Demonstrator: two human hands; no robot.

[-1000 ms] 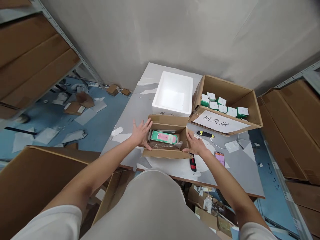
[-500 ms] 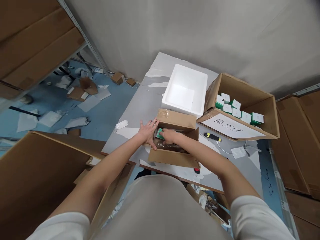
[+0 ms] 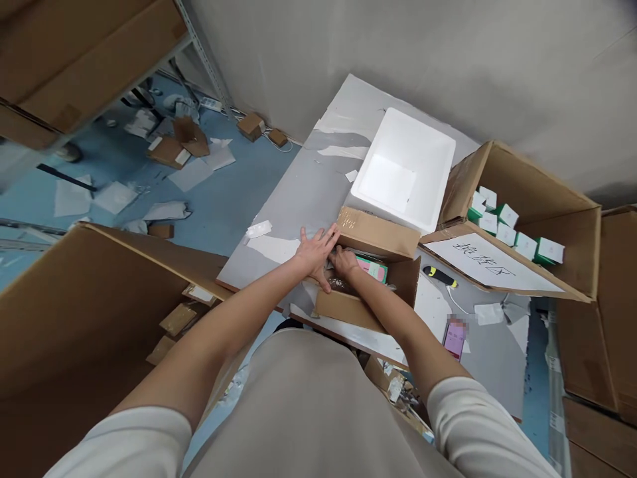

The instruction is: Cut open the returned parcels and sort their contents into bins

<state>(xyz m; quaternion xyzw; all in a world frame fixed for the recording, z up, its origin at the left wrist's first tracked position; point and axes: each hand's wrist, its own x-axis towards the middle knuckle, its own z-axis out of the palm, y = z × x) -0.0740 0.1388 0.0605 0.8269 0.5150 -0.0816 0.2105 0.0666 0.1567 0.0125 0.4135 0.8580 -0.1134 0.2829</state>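
On the table stands a small open carton [image 3: 351,307] with its flaps raised. My left hand [image 3: 316,257] is open, fingers spread over the carton's left end. My right hand [image 3: 344,261] reaches inside near that end with its fingers curled; what they grip, if anything, is hidden. Right of these fingers lies a pink and green box [image 3: 374,269] in the carton, partly covered by my wrist. Clear plastic wrap [image 3: 339,285] shows along the carton's near side.
Behind the carton is a white foam box [image 3: 361,189]. To its right a large carton [image 3: 572,282] holds several green-and-white boxes [image 3: 526,245]. A yellow-black cutter [image 3: 440,276] and a phone [image 3: 454,338] lie on the table [image 3: 288,192]. Another large open carton [image 3: 99,312] stands left.
The view has shifted, bringing the phone into sight. My right hand has moved towards the carton's left end, and the box's pink face now shows right of it. My left hand stays at that end.
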